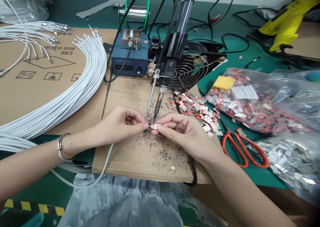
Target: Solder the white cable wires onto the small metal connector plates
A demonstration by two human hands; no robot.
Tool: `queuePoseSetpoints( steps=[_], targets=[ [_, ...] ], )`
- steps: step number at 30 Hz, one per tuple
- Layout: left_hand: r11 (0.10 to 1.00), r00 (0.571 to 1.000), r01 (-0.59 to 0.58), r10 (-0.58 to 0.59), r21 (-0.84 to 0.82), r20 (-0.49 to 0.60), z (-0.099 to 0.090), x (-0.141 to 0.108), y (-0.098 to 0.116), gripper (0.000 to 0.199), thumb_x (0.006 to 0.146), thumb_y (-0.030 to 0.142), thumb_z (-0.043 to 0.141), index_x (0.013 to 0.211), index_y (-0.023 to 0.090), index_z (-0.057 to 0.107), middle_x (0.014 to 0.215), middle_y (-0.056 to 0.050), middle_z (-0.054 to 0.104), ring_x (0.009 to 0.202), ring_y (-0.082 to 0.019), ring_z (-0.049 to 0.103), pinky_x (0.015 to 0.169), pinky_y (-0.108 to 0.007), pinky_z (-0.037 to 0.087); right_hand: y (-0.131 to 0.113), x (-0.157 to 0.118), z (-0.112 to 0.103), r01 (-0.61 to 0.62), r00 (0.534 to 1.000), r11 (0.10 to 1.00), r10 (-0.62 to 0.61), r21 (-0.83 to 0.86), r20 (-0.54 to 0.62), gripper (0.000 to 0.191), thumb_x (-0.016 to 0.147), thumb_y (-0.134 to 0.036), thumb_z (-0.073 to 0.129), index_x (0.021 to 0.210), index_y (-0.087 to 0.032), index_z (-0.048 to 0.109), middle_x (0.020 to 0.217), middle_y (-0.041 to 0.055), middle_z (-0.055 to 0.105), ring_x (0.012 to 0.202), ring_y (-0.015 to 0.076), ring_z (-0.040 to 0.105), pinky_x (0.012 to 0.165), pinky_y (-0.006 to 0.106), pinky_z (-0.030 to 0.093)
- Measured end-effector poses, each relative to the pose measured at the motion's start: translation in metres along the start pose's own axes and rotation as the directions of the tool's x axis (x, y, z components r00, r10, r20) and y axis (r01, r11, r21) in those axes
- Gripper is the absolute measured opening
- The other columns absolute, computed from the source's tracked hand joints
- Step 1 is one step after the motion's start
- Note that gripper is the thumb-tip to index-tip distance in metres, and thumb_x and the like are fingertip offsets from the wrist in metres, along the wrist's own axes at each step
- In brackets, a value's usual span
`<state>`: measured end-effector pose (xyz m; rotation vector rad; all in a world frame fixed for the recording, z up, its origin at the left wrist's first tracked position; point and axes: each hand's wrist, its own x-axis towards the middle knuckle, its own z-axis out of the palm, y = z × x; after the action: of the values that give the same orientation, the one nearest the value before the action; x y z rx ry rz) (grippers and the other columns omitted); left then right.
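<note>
Between finger and thumb, my left hand (125, 122) pinches the end of a white cable (108, 158), which hangs below the wrist in a loop. My right hand (183, 128) is closed on a small USB connector (157, 126) with a metal shell and an orange part. The cable end meets the connector's back. Just above this joint is the tip of a soldering iron (158, 103), clamped upright in a stand, with a thin bent metal feed tube (150, 101) beside it. Whether the tip touches the joint I cannot tell.
Loose USB connectors (207, 117) lie right of the iron, near orange-handled scissors (241, 150) and plastic bags of parts (265, 110). A bundle of white cables (92, 76) curves across cardboard at left. Behind stand a blue solder feeder (130, 61), solder spool (133, 14) and fan (187, 71).
</note>
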<state>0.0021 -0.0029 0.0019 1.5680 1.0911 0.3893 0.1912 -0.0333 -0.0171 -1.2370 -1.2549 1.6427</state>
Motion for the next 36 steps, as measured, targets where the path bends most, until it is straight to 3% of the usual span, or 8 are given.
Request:
queuePoseSetpoints(
  steps=[17,25,28,32,36],
  targets=[
    [1.0,1.0,0.007,-0.007,0.03,0.005,0.0,0.0,-0.001,0.02,0.074,0.028,0.058,0.074,0.01,0.067,0.066,-0.003,0.065,0.054,-0.008,0.05,0.047,-0.017,0.036,-0.003,-0.001,0.001,-0.004,1.0,1.0,0.004,0.018,-0.008,0.012,0.069,-0.025,0.071,0.077,-0.018,0.065,0.07,0.0019,0.073,0.067,0.0107,0.068,0.063,0.017,0.052],
    [0.999,0.999,0.032,-0.033,0.028,0.028,0.0,0.002,0.003,0.016,0.075,0.023,0.057,0.071,0.01,0.066,0.054,0.002,0.058,0.042,-0.004,0.041,0.038,-0.016,0.029,-0.004,-0.001,0.0,-0.048,0.999,0.999,0.048,-0.009,-0.021,0.015,0.067,-0.026,0.072,0.075,-0.017,0.064,0.07,0.0033,0.073,0.068,0.0113,0.068,0.063,0.018,0.051],
    [0.999,0.997,0.023,-0.02,-0.029,0.079,0.003,-0.007,0.004,0.017,0.076,0.025,0.058,0.072,0.011,0.065,0.051,0.004,0.056,0.042,-0.005,0.041,0.04,-0.016,0.032,-0.008,-0.01,0.0,-0.042,0.999,0.998,0.042,-0.055,0.0,0.013,0.069,-0.026,0.07,0.075,-0.017,0.064,0.069,0.003,0.072,0.066,0.0112,0.067,0.061,0.019,0.051],
    [0.995,0.989,-0.027,0.041,-0.098,0.144,0.014,-0.029,0.003,0.019,0.075,0.031,0.062,0.074,0.012,0.067,0.068,-0.001,0.066,0.059,-0.008,0.053,0.053,-0.017,0.039,-0.013,-0.034,0.003,0.009,0.999,0.988,-0.003,-0.156,0.039,0.01,0.073,-0.025,0.066,0.078,-0.016,0.064,0.068,0.003,0.071,0.06,0.0102,0.064,0.051,0.017,0.047],
    [0.991,0.977,-0.004,0.033,-0.136,0.212,0.03,-0.051,0.001,0.021,0.077,0.034,0.06,0.077,0.014,0.066,0.067,0.0,0.063,0.06,-0.009,0.051,0.052,-0.018,0.037,-0.014,-0.06,0.007,0.05,0.998,0.979,-0.04,-0.198,0.053,0.007,0.074,-0.022,0.063,0.077,-0.016,0.062,0.064,0.0032,0.069,0.055,0.0098,0.06,0.048,0.018,0.045]
  ],
)
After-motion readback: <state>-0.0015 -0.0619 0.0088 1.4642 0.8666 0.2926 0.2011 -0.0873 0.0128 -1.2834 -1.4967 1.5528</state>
